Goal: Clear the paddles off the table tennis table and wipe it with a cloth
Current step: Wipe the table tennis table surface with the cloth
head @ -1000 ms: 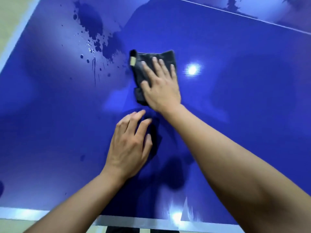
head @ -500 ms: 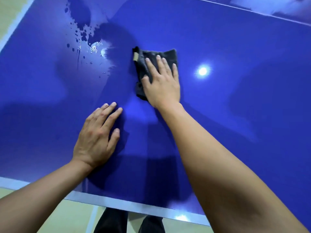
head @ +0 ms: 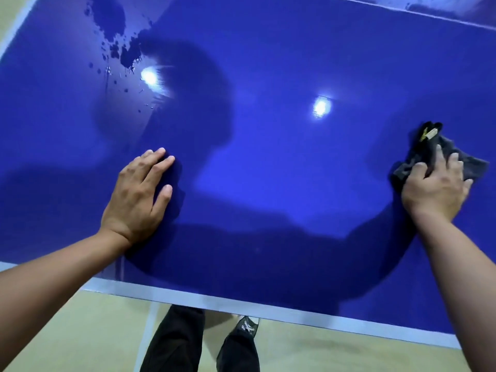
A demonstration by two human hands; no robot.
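Your left arm comes in from the lower left. Your left hand [head: 137, 194] lies palm down on the blue table [head: 268, 162], fingers straight and close together, holding nothing. Your right arm stretches out to the right, and your right hand [head: 434, 191] bears down on the dark cloth [head: 422, 150], fingers spread and bent, forefinger curled into a fold. The cloth lies bunched under and beyond those fingers, well apart from your left hand.

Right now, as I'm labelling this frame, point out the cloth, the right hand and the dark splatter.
cloth [head: 422, 153]: head view, bare fabric beside the fingers.
right hand [head: 436, 191]: head view, back of the hand.
dark splatter [head: 112, 19]: head view, its largest blotch.
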